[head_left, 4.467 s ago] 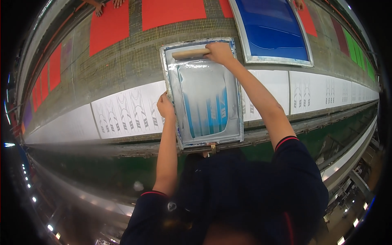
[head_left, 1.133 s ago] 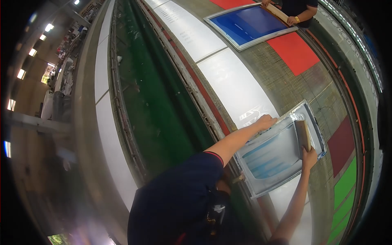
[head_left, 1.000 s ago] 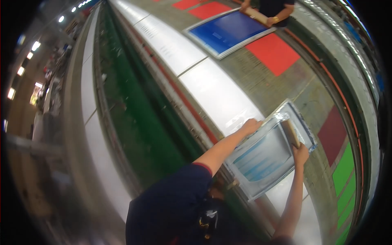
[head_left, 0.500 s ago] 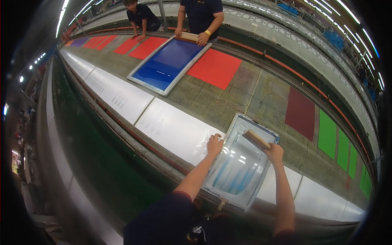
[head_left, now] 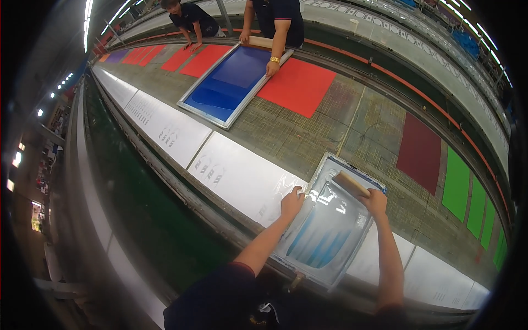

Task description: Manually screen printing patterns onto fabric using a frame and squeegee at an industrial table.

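A framed printing screen (head_left: 318, 234) with cloudy grey-white and blue-streaked ink lies across white sheets (head_left: 385, 258) on the long table. My right hand (head_left: 375, 202) grips the right end of a wooden squeegee (head_left: 350, 182) lying at the screen's far end. My left hand (head_left: 291, 203) has its fingers curled on the screen's left frame edge. Just left of that hand, a white sheet (head_left: 236, 181) carries pale grey printed shapes. A small fitting (head_left: 297, 281) sits at the screen's near end.
Across the table, a co-worker (head_left: 275, 22) holds a blue screen (head_left: 220, 85) by its frame; another person (head_left: 192, 22) leans over red sheets (head_left: 204, 59). Red (head_left: 294, 88), maroon (head_left: 418, 148) and green (head_left: 455, 181) sheets line the far side. A dark green trough (head_left: 126, 176) runs along the near edge.
My view has swung round toward the table's far side and co-workers. Half a second ago the co-worker's right hand was on a squeegee; now it is lower, on the blue screen's side frame.
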A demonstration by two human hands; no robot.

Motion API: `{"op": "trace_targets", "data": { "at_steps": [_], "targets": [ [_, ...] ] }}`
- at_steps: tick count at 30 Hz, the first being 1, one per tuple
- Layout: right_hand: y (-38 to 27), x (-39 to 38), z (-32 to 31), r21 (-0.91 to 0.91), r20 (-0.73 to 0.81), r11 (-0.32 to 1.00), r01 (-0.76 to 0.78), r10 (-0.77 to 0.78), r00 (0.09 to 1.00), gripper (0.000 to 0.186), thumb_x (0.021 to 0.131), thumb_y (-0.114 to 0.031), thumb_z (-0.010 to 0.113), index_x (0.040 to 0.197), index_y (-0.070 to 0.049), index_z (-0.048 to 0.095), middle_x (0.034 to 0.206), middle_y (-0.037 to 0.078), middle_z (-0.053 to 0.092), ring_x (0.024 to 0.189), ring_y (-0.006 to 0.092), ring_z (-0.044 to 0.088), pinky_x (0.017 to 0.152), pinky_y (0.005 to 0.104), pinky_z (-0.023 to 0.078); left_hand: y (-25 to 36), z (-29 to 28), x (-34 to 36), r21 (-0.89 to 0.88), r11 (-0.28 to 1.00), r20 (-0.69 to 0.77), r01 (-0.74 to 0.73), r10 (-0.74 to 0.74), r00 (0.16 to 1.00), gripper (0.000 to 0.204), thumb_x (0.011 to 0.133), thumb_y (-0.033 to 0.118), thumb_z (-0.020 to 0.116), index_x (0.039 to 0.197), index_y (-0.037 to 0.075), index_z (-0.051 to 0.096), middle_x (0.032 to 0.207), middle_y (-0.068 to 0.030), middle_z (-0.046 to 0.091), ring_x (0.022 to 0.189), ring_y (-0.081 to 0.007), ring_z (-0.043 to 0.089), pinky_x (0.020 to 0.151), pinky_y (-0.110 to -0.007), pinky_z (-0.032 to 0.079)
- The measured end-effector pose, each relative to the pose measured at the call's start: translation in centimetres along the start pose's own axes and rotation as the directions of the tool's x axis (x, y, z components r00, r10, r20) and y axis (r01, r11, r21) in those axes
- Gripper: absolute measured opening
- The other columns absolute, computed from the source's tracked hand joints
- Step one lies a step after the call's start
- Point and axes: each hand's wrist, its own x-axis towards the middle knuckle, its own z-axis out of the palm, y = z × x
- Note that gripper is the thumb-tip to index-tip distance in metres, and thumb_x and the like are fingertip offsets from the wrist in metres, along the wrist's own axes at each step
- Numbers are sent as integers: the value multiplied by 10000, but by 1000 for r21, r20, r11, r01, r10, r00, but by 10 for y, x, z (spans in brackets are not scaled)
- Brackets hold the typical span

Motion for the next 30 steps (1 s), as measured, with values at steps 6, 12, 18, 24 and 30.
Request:
{"op": "trace_targets", "data": {
  "at_steps": [6, 12, 18, 24, 30],
  "targets": [
    [29, 18, -11, 1, 2, 1000, 15, -15, 1000, 487, 790, -465, 876, 1020, -38, 838, 914, 211, 789, 903, 408, 764, 846, 486, 594, 16, 16, 0, -100, 994, 47, -52, 57, 997, 395, 1055, 366, 556, 1235, 113, 800, 1028, -267, 783, 1002, -449, 753, 907, -527, 578],
    [79, 29, 3, -100, 18, 995, -4, 6, 1000, 496, 815, -492, 828, 1055, -58, 822, 1043, 239, 776, 1024, 434, 737, 881, 520, 573, 26, 44, 5, -3, 996, 79, -88, 87, 993, 413, 1076, 425, 521, 1228, 149, 787, 1111, -229, 786, 1070, -431, 748, 972, -533, 576],
    [120, 20, 5, -80, 32, 996, 42, -39, 999, 614, 853, -591, 790, 1225, -104, 821, 1075, 163, 817, 1024, 376, 772, 877, 488, 597, 42, 83, 9, -41, 991, 88, -127, 130, 988, 397, 1037, 382, 578, 1196, 117, 829, 1030, -252, 794, 1006, -441, 762, 904, -510, 588],
    [123, 2, -13, -24, -48, 1000, -15, 14, 999, 422, 809, -445, 853, 1015, -78, 825, 938, 213, 790, 925, 413, 765, 831, 521, 598, 55, 102, 10, -40, 985, 47, -170, 171, 984, 380, 1020, 368, 588, 1181, 132, 838, 980, -243, 798, 961, -439, 767, 877, -503, 588],
    [167, -6, -17, -44, -93, 997, 66, -70, 993, 522, 809, -528, 857, 1045, -63, 835, 965, 221, 795, 940, 415, 766, 851, 515, 597, 63, 109, 0, -62, 986, 42, -154, 157, 987, 369, 1037, 343, 580, 1200, 127, 830, 944, -230, 795, 902, -400, 770, 843, -465, 585]
  ]
}}
